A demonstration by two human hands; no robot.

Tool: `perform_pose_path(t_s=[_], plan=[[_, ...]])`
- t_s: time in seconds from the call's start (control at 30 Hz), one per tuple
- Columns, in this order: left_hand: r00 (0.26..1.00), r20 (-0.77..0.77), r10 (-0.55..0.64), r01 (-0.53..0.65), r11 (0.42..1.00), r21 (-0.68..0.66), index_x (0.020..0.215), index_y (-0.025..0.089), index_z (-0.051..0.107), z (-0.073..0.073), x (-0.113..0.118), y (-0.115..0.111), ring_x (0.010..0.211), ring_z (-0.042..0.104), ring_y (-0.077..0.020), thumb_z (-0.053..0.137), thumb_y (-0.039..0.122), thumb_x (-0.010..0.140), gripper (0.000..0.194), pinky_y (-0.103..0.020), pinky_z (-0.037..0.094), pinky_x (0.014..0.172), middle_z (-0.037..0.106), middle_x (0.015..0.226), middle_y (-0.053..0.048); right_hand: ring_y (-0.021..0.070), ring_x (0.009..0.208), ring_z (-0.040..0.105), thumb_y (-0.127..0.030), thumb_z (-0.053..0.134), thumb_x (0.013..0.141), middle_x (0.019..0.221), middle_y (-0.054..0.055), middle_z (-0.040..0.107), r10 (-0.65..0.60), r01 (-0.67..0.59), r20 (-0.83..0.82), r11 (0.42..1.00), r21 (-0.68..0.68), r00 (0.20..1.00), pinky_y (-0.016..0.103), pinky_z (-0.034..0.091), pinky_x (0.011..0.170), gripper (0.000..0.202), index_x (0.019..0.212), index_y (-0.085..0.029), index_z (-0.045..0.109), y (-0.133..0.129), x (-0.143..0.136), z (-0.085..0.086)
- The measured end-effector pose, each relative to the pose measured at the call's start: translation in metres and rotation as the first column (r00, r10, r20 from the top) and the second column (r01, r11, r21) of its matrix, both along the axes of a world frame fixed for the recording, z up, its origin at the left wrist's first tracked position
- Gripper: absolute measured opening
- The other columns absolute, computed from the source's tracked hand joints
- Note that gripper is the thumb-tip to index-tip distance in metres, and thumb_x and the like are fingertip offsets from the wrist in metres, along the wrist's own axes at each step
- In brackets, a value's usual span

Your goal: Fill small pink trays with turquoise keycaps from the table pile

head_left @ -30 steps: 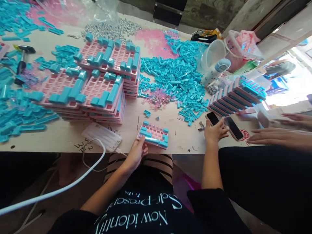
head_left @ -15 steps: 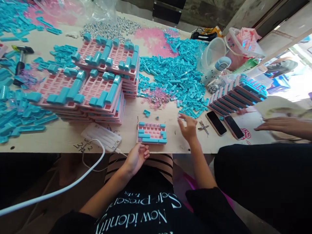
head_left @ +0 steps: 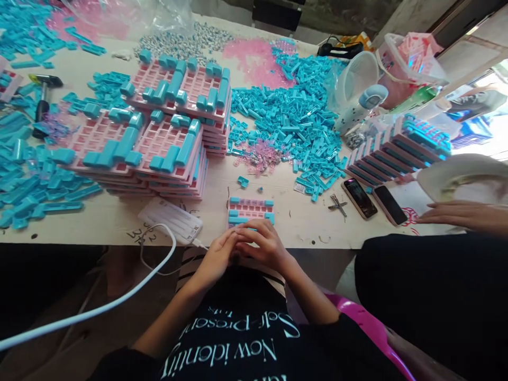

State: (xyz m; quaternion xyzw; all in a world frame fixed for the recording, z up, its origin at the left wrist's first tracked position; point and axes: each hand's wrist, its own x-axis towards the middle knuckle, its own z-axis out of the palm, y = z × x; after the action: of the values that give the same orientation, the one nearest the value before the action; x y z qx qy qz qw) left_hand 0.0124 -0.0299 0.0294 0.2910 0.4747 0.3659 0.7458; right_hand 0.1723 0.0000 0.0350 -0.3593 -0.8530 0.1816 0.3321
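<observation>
My left hand and my right hand meet at the table's front edge. Their fingertips are pressed together, and whatever lies between them is hidden. Just beyond the fingers sits a small pink keyboard-like tray with turquoise keycaps on it; my hands cover its near side. A single turquoise keycap and a tiny piece lie behind the tray. Further back is a small heap of clear pink bits.
Stacks of pink trays stand left, near a white power bank with a cable. Turquoise pieces cover the middle. To the right are crossed metal tools, two phones, leaning trays and another person's hand.
My right hand has come left and toward me from beside the turquoise heap to join my left hand. My left fingers now touch it. The view has shifted slightly.
</observation>
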Motion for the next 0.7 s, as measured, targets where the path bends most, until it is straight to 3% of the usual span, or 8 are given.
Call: perform_pose_path(t_s=[0.13,0.3,0.43,0.5,0.57,0.63,0.7], plan=[[0.998,-0.057,-0.014,0.020,0.992,0.122,0.115,0.017,0.059,0.001,0.007,0.007,0.100,0.060,-0.0208,0.046,0.050,0.085,0.046,-0.031,0.047,0.086,0.065,0.106,-0.009,0.0212,0.095,0.057,-0.029,0.054,0.086,0.099,0.005,0.065,-0.134,0.133,-0.026,0.991,-0.017,0.991,0.041,0.045,0.085,0.021,0.105,-0.025,0.062,-0.004,-0.001,-0.003],[0.981,-0.184,0.061,-0.019,0.975,0.222,0.127,0.020,0.049,0.005,0.019,0.004,0.127,0.042,-0.0190,0.039,0.046,0.090,0.047,-0.033,0.033,0.106,0.050,0.133,-0.008,0.0232,0.094,0.056,-0.028,0.061,0.081,0.092,0.005,0.066,-0.232,0.232,-0.059,0.973,-0.004,0.971,0.042,0.045,0.083,0.016,0.097,-0.028,0.065,-0.008,0.000,-0.005],[0.927,-0.375,-0.010,0.136,0.941,0.311,0.125,0.018,0.052,0.012,0.018,0.006,0.131,0.037,-0.0196,0.037,0.045,0.090,0.046,-0.035,0.028,0.110,0.050,0.134,-0.008,0.0232,0.095,0.056,-0.026,0.061,0.080,0.092,0.004,0.066,-0.229,0.226,-0.066,0.973,-0.054,0.971,0.042,0.044,0.085,0.013,0.093,-0.027,0.065,-0.006,0.007,-0.004],[0.862,-0.507,0.002,0.232,0.887,0.399,0.122,0.017,0.055,0.017,0.013,0.018,0.125,0.044,-0.0204,0.036,0.042,0.091,0.044,-0.036,0.031,0.108,0.055,0.128,-0.010,0.0233,0.094,0.057,-0.029,0.061,0.080,0.092,0.005,0.066,-0.282,0.275,-0.078,0.957,-0.089,0.956,0.043,0.044,0.085,0.013,0.093,-0.026,0.064,0.000,0.016,-0.005],[0.758,-0.643,0.105,0.314,0.806,0.502,0.119,0.016,0.057,0.022,0.008,0.040,0.118,0.050,-0.0203,0.035,0.036,0.092,0.040,-0.036,0.034,0.104,0.059,0.122,-0.010,0.0231,0.093,0.058,-0.030,0.059,0.081,0.092,0.006,0.065,-0.404,0.395,-0.092,0.913,-0.098,0.910,0.043,0.044,0.086,0.014,0.094,-0.024,0.063,0.011,0.030,-0.008],[0.615,-0.765,0.192,0.413,0.748,0.520,0.117,0.018,0.058,0.025,0.007,0.070,0.111,0.053,-0.0209,0.038,0.029,0.091,0.035,-0.035,0.038,0.099,0.060,0.118,-0.010,0.0230,0.093,0.057,-0.032,0.057,0.083,0.092,0.007,0.065,-0.531,0.525,-0.064,0.847,-0.089,0.845,0.042,0.043,0.086,0.014,0.092,-0.022,0.062,0.027,0.046,-0.015],[0.416,-0.887,0.202,0.521,0.746,0.414,0.117,0.019,0.059,0.027,0.013,0.102,0.105,0.056,-0.0239,0.042,0.025,0.088,0.034,-0.038,0.042,0.092,0.060,0.115,-0.012,0.0236,0.091,0.056,-0.033,0.055,0.084,0.090,0.007,0.065,-0.603,0.603,0.010,0.795,-0.067,0.797,0.042,0.042,0.085,0.016,0.089,-0.020,0.062,0.042,0.062,-0.025]])
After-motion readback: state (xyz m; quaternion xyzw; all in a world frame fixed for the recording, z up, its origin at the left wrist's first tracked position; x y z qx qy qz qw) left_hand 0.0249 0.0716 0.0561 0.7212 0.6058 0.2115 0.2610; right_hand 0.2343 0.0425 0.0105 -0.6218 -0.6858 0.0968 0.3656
